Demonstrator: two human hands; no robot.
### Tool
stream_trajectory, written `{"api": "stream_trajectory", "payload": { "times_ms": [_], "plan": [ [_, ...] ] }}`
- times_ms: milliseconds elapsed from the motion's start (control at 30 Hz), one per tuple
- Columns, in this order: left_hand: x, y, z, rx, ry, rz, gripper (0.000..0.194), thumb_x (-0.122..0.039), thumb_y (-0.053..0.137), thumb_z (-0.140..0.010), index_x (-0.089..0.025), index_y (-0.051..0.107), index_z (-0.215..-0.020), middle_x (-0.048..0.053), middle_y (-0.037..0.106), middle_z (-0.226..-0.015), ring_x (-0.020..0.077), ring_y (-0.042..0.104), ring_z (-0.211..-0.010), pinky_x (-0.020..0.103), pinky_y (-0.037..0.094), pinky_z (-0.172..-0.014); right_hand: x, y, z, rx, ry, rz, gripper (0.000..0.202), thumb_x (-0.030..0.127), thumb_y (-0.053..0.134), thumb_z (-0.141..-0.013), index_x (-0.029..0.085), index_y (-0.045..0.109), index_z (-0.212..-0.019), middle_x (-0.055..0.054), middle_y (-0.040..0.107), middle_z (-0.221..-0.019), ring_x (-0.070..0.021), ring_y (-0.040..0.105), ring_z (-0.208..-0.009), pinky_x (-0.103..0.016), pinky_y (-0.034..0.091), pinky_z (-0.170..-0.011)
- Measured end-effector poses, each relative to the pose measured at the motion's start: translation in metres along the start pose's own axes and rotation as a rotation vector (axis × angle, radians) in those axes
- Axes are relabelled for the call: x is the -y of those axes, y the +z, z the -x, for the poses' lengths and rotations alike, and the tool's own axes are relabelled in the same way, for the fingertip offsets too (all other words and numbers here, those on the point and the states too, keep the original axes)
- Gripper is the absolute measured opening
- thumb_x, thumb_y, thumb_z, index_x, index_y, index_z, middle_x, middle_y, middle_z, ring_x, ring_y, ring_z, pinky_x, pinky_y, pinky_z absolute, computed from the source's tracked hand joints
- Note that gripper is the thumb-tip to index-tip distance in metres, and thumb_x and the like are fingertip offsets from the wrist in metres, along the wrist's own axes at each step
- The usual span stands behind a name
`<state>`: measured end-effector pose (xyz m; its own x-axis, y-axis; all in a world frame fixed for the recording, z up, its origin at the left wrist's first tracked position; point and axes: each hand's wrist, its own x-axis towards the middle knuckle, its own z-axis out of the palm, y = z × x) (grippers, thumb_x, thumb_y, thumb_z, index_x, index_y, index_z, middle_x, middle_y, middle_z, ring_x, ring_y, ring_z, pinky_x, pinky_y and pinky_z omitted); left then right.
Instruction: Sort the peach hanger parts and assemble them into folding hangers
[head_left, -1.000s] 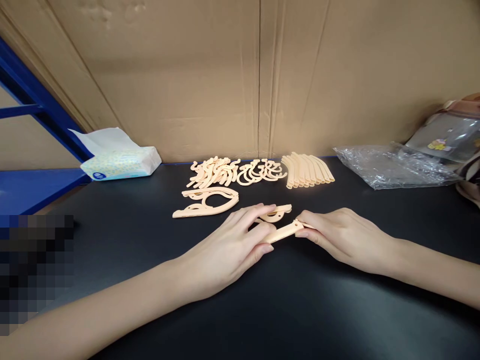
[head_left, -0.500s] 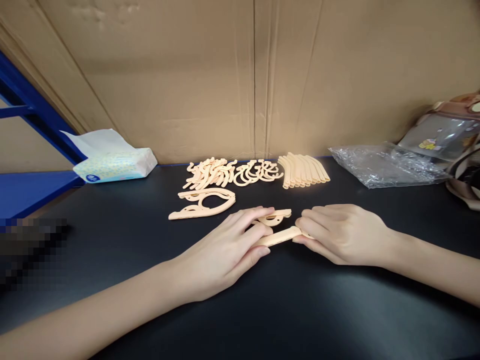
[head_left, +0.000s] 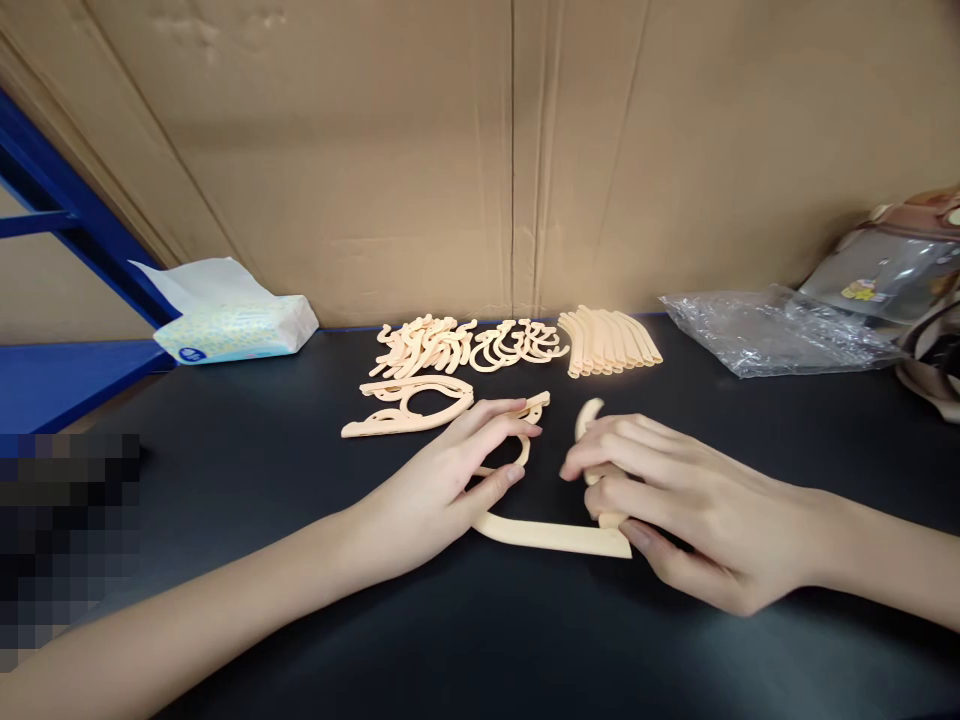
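Observation:
My left hand (head_left: 442,475) is closed on a cream plastic folding hanger (head_left: 523,455), whose ring and upper arm show past the fingers. One long arm of it (head_left: 555,536) reaches right from under the palm to my right hand (head_left: 697,500). My right hand is closed round a curved cream hook piece (head_left: 589,415), with its tip sticking up above the fingers; the thumb is by the end of the long arm. A folded cream hanger (head_left: 409,405) lies behind my left hand.
Behind lie a pile of small cream pieces (head_left: 427,345), cream hooks (head_left: 514,345) and a row of curved arms (head_left: 611,340). Left is a tissue pack (head_left: 240,325); right, a clear plastic bag (head_left: 772,325) and a bottle (head_left: 885,270). Cardboard (head_left: 412,150) stands behind.
The hanger's long arm has swung toward me, away from its other arm. My right hand has opened out somewhat and moved nearer, and a curved hook piece now shows in it.

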<state>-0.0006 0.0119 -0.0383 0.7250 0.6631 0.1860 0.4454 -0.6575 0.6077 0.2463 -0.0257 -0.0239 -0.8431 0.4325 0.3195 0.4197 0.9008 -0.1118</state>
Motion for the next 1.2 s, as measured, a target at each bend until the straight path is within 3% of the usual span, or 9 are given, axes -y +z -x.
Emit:
{"api": "stream_trajectory", "payload": {
  "times_ms": [100, 267, 367, 433, 700, 867, 1033, 1100, 1200],
  "plan": [
    [0.002, 0.002, 0.001, -0.008, 0.012, -0.086, 0.030, -0.025, 0.042, -0.097, -0.032, 0.052, -0.125, 0.002, 0.038, -0.144, 0.0196, 0.039, -0.133, 0.032, 0.047, -0.100, 0.002, -0.002, 0.000, 0.054, 0.073, -0.060, 0.018, 0.010, 0.043, -0.087, 0.020, 0.058, -0.090, -0.011, 0.052, -0.121, -0.0206, 0.049, -0.110, -0.036, 0.040, -0.091],
    [0.003, 0.004, 0.002, -0.069, 0.010, -0.182, 0.031, -0.027, 0.044, -0.096, -0.030, 0.053, -0.125, 0.004, 0.039, -0.144, 0.0204, 0.043, -0.129, 0.035, 0.044, -0.103, 0.000, 0.002, 0.002, 0.078, 0.214, -0.127, 0.009, 0.026, 0.051, -0.091, 0.021, 0.057, -0.089, -0.008, 0.052, -0.119, -0.0152, 0.056, -0.098, -0.029, 0.046, -0.084],
    [0.002, 0.005, 0.002, -0.099, 0.003, -0.209, 0.027, -0.028, 0.047, -0.095, -0.027, 0.060, -0.118, 0.005, 0.045, -0.138, 0.0216, 0.050, -0.122, 0.037, 0.047, -0.101, 0.000, 0.006, 0.002, 0.023, 0.290, -0.018, 0.032, 0.048, 0.062, -0.082, 0.019, 0.056, -0.092, -0.009, 0.055, -0.109, -0.0167, 0.058, -0.086, -0.029, 0.049, -0.073],
    [0.002, 0.006, 0.002, -0.118, -0.006, -0.231, 0.024, -0.030, 0.050, -0.093, -0.026, 0.063, -0.113, 0.005, 0.050, -0.134, 0.0219, 0.054, -0.118, 0.038, 0.048, -0.100, 0.000, 0.008, 0.002, 0.008, 0.263, 0.061, 0.041, 0.055, 0.063, -0.078, 0.017, 0.056, -0.093, -0.008, 0.058, -0.098, -0.0180, 0.057, -0.080, -0.031, 0.048, -0.069],
    [-0.004, 0.003, 0.003, -0.058, -0.025, -0.395, 0.042, -0.047, 0.041, -0.095, -0.022, 0.058, -0.125, 0.009, 0.049, -0.139, 0.0259, 0.047, -0.127, 0.042, 0.045, -0.102, 0.009, 0.004, 0.000, 0.014, 0.044, -0.020, 0.016, 0.033, 0.063, -0.081, 0.019, 0.056, -0.085, -0.004, 0.060, -0.083, -0.0170, 0.053, -0.077, -0.036, 0.041, -0.082],
    [-0.003, 0.002, 0.001, -0.012, 0.015, -0.394, 0.065, -0.063, 0.047, -0.086, -0.019, 0.050, -0.133, 0.012, 0.039, -0.147, 0.0312, 0.035, -0.136, 0.047, 0.035, -0.110, 0.011, 0.002, 0.001, 0.041, 0.025, -0.093, 0.009, 0.019, 0.058, -0.078, 0.020, 0.056, -0.087, -0.004, 0.061, -0.083, -0.0173, 0.053, -0.078, -0.036, 0.041, -0.083],
    [-0.002, 0.001, 0.002, 0.060, 0.034, -0.344, 0.082, -0.068, 0.051, -0.080, -0.017, 0.035, -0.142, 0.013, 0.034, -0.151, 0.0313, 0.028, -0.139, 0.049, 0.031, -0.112, 0.002, 0.002, 0.002, 0.065, 0.079, -0.120, 0.016, 0.006, 0.052, -0.075, 0.020, 0.053, -0.084, -0.004, 0.062, -0.091, -0.0161, 0.053, -0.085, -0.031, 0.042, -0.079],
    [-0.003, 0.000, 0.003, 0.068, 0.044, -0.318, 0.080, -0.065, 0.050, -0.083, -0.018, 0.030, -0.144, 0.012, 0.033, -0.151, 0.0297, 0.027, -0.140, 0.047, 0.031, -0.112, -0.005, 0.002, 0.002, 0.053, 0.112, -0.102, 0.019, 0.005, 0.051, -0.076, 0.020, 0.052, -0.087, -0.005, 0.061, -0.095, -0.0168, 0.053, -0.089, -0.032, 0.042, -0.080],
    [-0.004, -0.001, 0.004, 0.042, 0.055, -0.270, 0.057, -0.047, 0.042, -0.095, -0.022, 0.029, -0.145, 0.007, 0.034, -0.151, 0.0238, 0.032, -0.138, 0.041, 0.031, -0.113, -0.019, 0.003, 0.003, 0.030, 0.179, -0.082, 0.021, 0.006, 0.050, -0.078, 0.020, 0.051, -0.094, -0.006, 0.061, -0.099, -0.0181, 0.053, -0.093, -0.035, 0.042, -0.083]
  ]
}}
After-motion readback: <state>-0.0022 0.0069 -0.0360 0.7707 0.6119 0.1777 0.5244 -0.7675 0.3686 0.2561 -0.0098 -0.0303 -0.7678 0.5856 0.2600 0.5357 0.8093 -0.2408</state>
